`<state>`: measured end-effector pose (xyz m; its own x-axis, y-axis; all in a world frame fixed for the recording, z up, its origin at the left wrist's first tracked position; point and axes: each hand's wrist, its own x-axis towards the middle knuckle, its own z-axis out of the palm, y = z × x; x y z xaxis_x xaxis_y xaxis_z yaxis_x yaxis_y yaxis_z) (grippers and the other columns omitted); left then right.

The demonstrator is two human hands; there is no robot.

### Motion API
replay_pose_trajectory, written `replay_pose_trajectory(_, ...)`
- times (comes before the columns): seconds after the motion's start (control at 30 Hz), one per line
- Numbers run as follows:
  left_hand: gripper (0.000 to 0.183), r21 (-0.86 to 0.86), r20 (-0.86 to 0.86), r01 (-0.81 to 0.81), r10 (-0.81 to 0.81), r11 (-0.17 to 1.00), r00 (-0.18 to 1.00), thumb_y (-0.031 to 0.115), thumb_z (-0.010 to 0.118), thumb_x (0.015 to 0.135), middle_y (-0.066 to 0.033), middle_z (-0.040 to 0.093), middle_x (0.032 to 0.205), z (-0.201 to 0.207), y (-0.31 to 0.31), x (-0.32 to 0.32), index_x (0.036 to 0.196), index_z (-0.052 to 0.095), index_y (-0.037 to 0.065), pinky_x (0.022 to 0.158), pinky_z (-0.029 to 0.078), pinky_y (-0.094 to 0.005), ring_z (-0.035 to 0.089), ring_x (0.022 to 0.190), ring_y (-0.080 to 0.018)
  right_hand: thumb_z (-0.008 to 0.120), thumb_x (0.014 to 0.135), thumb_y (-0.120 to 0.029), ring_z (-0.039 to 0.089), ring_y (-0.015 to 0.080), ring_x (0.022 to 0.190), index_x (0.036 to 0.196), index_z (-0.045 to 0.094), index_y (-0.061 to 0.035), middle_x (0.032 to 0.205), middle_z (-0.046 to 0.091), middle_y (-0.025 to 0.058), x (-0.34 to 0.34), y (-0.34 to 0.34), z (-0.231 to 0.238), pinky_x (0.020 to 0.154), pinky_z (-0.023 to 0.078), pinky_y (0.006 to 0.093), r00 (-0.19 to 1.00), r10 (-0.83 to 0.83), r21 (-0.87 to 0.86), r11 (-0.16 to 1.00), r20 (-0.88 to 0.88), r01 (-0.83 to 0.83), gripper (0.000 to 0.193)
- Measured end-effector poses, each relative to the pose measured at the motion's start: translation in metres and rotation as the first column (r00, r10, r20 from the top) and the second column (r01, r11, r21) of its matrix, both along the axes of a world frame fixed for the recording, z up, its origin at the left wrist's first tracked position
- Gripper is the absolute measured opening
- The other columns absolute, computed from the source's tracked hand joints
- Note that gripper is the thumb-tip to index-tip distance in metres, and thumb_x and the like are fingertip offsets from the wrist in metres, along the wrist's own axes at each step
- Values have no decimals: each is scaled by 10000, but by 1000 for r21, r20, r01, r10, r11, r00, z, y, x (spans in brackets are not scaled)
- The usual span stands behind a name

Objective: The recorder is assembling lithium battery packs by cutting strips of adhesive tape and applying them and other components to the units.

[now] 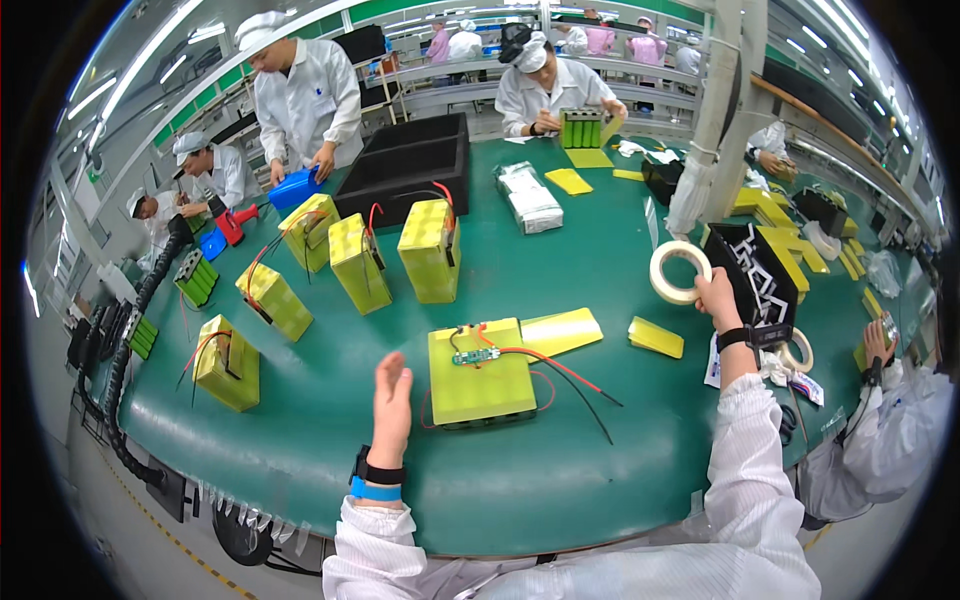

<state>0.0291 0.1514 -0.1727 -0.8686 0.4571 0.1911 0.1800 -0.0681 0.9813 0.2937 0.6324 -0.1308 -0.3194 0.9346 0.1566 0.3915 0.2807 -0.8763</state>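
My right hand (pixel 716 298) grips a roll of cream masking tape (pixel 657 272) by its edge, above the right part of the green table. Off the left side of a yellow-wrapped battery pack (pixel 480 388), my left hand (pixel 392 400) is raised with its fingers stretched out, holding nothing. On top of that pack lies a small green circuit board (pixel 476 356), with red and black wires (pixel 560 368) trailing to the right. A yellow insulating sheet (pixel 562 331) sticks out from behind the pack, and a smaller stack of yellow sheets (pixel 656 338) lies further right.
Several yellow battery packs (pixel 428 255) stand on the left of the table (pixel 580 470). Behind them is a black foam-lined box (pixel 400 165). A white packet (pixel 530 197) lies at the far middle. A second tape roll (pixel 797 350) sits at the right, near a co-worker's hand (pixel 878 342).
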Motion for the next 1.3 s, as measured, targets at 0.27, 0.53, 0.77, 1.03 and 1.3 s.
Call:
replay_pose_trajectory(0.27, 499, -75, 72, 210, -205, 975, 976, 194, 437, 1022, -193, 362, 1490, -10, 18, 13, 1467, 308, 11, 1138, 257, -357, 349, 1380, -288, 610, 836, -150, 677, 340, 634, 1133, 485, 81, 834, 644, 239, -12, 27, -39, 607, 556, 419, 859, -52, 114, 993, 509, -7, 396)
replay_pose_trajectory(0.53, 514, -82, -95, 265, -272, 961, 958, 221, 361, 1043, -163, 322, 1526, -3, 17, 12, 1505, 247, 28, 1150, 227, -341, 293, 1421, -266, 646, 898, -235, 650, 239, 863, 1261, 540, 14, 1178, 618, 163, -81, -208, 26, 769, 523, 339, 746, 632, 117, 742, 210, -661, 453)
replay_pose_trajectory(0.77, 519, -76, -106, 261, -268, 962, 958, 242, 348, 1045, -155, 325, 1530, -7, 30, 9, 1506, 246, 28, 1148, 229, -339, 289, 1425, -265, 612, 937, -260, 629, 250, 967, 1418, 360, 42, 1177, 560, 184, -122, -239, -17, 846, 509, 338, 664, 745, -100, 658, -57, -747, 621)
replay_pose_trajectory(1.03, 526, -58, -16, 243, -244, 968, 970, 257, 396, 1039, -182, 377, 1493, -1, 37, 6, 1496, 273, 27, 1119, 283, -332, 362, 1381, -262, 604, 949, -245, 535, 212, 1102, 1501, 256, -34, 1240, 489, 145, -122, -239, -37, 995, 413, 326, 628, 708, -268, 568, -322, -778, 686)
replay_pose_trajectory(1.3, 575, -74, 182, 236, -219, 969, 959, 343, 467, 1021, -187, 457, 1424, -15, 29, -6, 1471, 322, 16, 1087, 328, -332, 437, 1311, -250, 563, 965, -293, 424, 267, 1291, 1472, 314, -9, 1383, 423, 189, -125, -244, -49, 1092, 330, 360, 650, 705, -211, 616, -284, -759, 632)
